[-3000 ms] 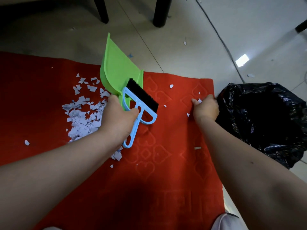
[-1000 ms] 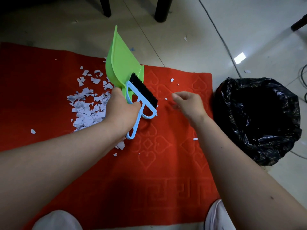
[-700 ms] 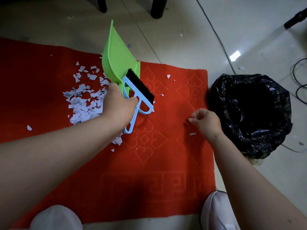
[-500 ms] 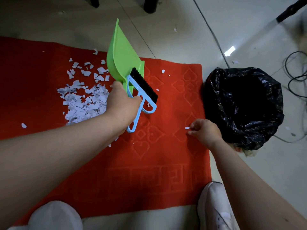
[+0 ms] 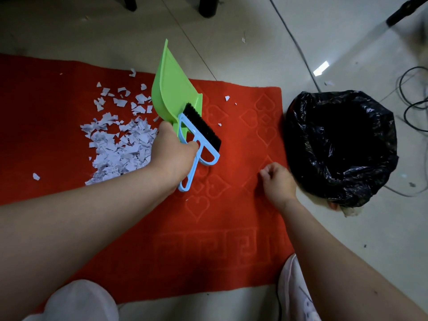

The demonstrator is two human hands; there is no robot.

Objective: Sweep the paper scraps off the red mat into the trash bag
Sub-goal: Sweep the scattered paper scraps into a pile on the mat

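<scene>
Left hand (image 5: 172, 156) gripping 2 tools together, green dustpan (image 5: 172, 89) and blue brush (image 5: 199, 137), above the red mat (image 5: 208, 228). Right hand (image 5: 276, 181) curled near the mat's edge, beside the trash bag (image 5: 340, 144); cannot tell whether holding a scrap. Paper scraps (image 5: 120, 144) mostly piled left, well apart from the bag. Risks: fumbling both tools in 1 grip, scattering the pile; missing stray bits (image 5: 227, 98).

A pale tiled floor (image 5: 243, 26) carries the red mat (image 5: 162, 239); the black trash bag (image 5: 340, 144) stands just beside the mat's right edge, cables (image 5: 412, 107) beyond.
</scene>
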